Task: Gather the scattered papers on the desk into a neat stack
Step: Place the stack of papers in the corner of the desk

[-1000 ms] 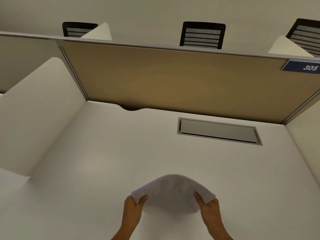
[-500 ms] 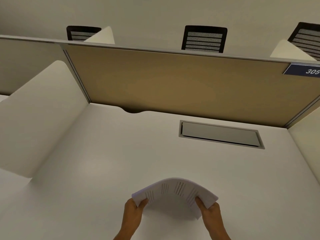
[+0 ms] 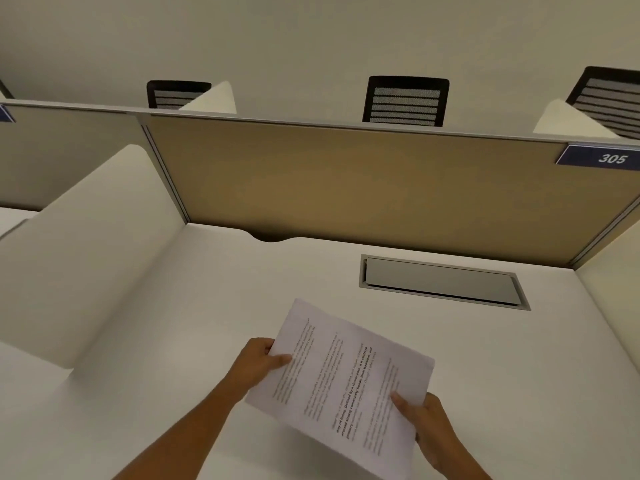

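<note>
Papers [image 3: 341, 382] between both grips, left hand [image 3: 258, 363] and right hand [image 3: 427, 426] pinching opposite edges

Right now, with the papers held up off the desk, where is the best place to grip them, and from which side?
By the two short edges, one hand from each side, as they are held now. The papers face up, tilted, text running across; the left hand pinches one short edge and the right hand the opposite one, thumbs on top. This probably keeps the sheets flat and aligned for squaring on the desk.
</note>
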Tool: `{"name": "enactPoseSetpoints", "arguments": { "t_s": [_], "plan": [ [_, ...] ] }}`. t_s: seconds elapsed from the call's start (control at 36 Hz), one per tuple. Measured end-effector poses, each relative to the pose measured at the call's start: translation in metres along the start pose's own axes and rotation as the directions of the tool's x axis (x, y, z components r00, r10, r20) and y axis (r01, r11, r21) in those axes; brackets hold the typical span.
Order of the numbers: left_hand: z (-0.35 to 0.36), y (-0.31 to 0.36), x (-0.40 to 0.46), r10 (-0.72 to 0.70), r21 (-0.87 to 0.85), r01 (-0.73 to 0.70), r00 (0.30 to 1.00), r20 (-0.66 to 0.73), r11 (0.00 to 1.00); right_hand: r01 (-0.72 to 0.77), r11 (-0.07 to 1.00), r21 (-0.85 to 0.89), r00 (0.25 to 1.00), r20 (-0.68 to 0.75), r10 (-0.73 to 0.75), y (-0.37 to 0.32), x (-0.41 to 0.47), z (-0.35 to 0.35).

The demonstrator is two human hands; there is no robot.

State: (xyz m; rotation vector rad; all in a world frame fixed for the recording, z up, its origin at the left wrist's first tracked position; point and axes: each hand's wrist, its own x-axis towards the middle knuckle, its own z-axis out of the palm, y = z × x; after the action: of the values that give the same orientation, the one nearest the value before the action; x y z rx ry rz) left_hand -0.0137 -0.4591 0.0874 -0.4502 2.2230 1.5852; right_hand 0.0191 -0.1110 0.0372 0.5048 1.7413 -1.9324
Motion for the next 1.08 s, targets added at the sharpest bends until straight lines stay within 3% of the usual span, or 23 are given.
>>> {"name": "enactPoseSetpoints", "arguments": {
  "t_s": [0.25, 0.36, 0.5, 0.61, 0.69, 0.81, 0.94, 1.08],
  "plan": [
    [-0.015, 0.029, -0.009, 0.010, 0.072, -0.011, 1.000, 0.017, 0.997, -0.110, 0.982, 0.152, 0.994, 0.028, 0.107, -0.011, -0.014, 0.007],
    [-0.020, 0.033, -0.016, 0.020, 0.042, -0.017, 0.996, -0.081, 0.999, -0.114, 0.972, 0.207, 0.993, -0.001, 0.116, -0.012, -0.020, 0.014],
    [-0.030, 0.019, -0.028, -0.049, -0.317, 0.013, 0.993, -0.103, 0.948, -0.074, 0.951, 0.300, 0.990, -0.089, 0.105, -0.009, -0.028, 0.033],
    [-0.017, -0.001, -0.042, -0.082, -0.687, -0.003, 0.993, -0.090, 0.726, -0.005, 0.930, 0.367, 0.976, -0.200, 0.085, -0.007, -0.033, 0.061],
    [0.003, -0.009, -0.051, -0.131, -0.790, -0.024, 0.983, -0.132, 0.612, 0.038, 0.910, 0.413, 0.968, -0.242, 0.070, -0.005, -0.036, 0.085],
    [0.026, -0.007, -0.066, -0.095, -0.718, -0.021, 0.988, -0.120, 0.696, 0.070, 0.887, 0.456, 0.959, -0.275, 0.066, -0.002, -0.038, 0.118],
    [0.025, 0.001, -0.077, -0.153, -0.556, -0.036, 0.944, -0.291, 0.831, 0.082, 0.876, 0.476, 0.948, -0.310, 0.079, -0.006, -0.037, 0.142],
    [0.001, 0.000, -0.072, -0.140, -0.480, -0.061, 0.917, -0.373, 0.875, 0.075, 0.900, 0.429, 0.956, -0.289, 0.058, -0.012, -0.033, 0.158]
  ]
}}
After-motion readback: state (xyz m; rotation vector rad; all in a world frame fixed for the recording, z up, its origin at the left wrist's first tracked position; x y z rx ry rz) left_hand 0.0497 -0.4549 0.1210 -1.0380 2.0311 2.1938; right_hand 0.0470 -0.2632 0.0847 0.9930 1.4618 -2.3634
